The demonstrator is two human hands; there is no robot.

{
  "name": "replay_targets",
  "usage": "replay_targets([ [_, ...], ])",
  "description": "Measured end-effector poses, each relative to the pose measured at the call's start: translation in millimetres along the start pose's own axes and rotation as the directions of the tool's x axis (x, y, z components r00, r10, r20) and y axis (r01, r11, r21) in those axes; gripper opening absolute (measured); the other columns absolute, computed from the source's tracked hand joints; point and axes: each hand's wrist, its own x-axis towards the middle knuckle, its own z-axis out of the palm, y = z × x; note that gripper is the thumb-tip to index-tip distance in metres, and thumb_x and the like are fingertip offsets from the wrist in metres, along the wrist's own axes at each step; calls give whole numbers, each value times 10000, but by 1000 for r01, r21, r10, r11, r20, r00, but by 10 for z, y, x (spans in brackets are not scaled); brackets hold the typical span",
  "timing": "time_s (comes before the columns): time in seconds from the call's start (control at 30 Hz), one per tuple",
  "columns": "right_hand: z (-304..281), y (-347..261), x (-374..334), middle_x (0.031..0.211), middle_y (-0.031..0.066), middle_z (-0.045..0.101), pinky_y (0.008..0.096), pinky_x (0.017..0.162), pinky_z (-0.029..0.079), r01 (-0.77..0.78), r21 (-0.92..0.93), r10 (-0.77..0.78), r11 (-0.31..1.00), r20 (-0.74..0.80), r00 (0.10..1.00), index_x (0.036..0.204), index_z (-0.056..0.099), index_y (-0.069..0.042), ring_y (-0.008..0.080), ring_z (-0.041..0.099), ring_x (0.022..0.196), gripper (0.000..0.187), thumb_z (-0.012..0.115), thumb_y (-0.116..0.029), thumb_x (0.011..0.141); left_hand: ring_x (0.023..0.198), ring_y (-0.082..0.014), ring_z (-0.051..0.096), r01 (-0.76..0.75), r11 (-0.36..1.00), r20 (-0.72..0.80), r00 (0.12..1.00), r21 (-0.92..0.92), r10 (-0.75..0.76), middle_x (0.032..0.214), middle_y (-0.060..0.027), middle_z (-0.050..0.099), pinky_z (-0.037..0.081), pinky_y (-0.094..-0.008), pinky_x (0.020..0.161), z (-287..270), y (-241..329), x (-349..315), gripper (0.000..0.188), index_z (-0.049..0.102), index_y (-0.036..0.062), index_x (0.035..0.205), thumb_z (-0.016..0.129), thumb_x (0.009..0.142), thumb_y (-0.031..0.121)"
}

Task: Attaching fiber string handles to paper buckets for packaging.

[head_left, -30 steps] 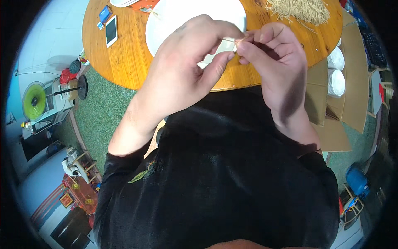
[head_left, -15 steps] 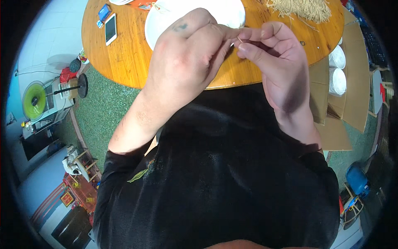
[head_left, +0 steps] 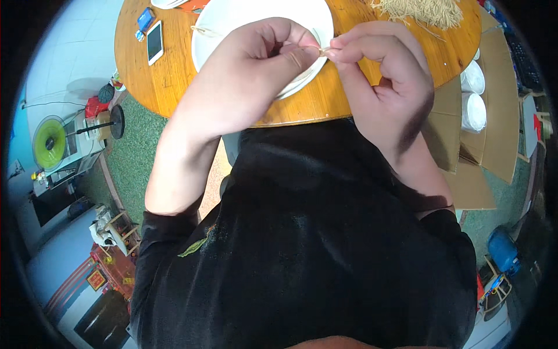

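Thumb and finger of my left hand (head_left: 250,75) pinch one side of a thin tan cord (head_left: 324,52). My right hand (head_left: 389,75) pinches the other side, so the fingertips of both hands almost meet. Most of the cord is hidden by the fingers. Beneath my left hand lies a large round white plate (head_left: 232,14), with a looped piece of tan cord near its left rim. A tangled pile of tan cords (head_left: 424,11) rests on the table beyond my right hand.
The round wooden table (head_left: 174,87) bears a white phone (head_left: 155,43) and a small blue box (head_left: 146,20) at left. Right of the table, an open cardboard box (head_left: 500,110) holds stacked white round containers (head_left: 474,110). A green fan (head_left: 49,142) stands far left.
My left hand has turned so that its thumb shows, and its wrist has shifted left. Both hands now pinch the cord close together. The plate has slid slightly left.
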Motion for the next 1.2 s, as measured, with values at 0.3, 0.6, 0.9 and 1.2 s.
replay_targets([
  [0.3,22,-71,-64,908,89,727,306,738,589,-34,-10,34,999,-49,998,955,784,-48,238,748,834,151,864,-6,834,745,8,483,63,985,7,998,-158,-63,906,86,638,358,-179,646,-1,25,16,170,750,50,1146,698,1079,198],
  [0.6,54,58,-145,894,71,683,295,752,537,-175,140,178,974,-9,984,938,698,-11,190,668,805,119,811,-3,903,842,-12,573,-13,986,-141,989,168,37,956,55,683,453,-192,742,79,-13,13,173,726,19,1134,686,1100,184],
  [0.9,-54,103,-345,1041,56,672,269,768,493,-470,508,375,722,283,883,991,661,0,112,602,859,76,725,-41,1000,725,-153,661,-47,943,-290,945,329,148,815,-104,729,529,-321,685,94,-58,30,229,744,-20,1066,718,1056,207],
  [1.2,88,130,-331,1212,126,769,214,733,558,-204,586,180,784,100,979,1007,708,13,89,685,836,51,725,47,972,772,-170,645,-54,874,-236,953,482,189,856,-88,690,523,-316,707,153,-18,20,135,723,-14,1052,719,1036,120],
])
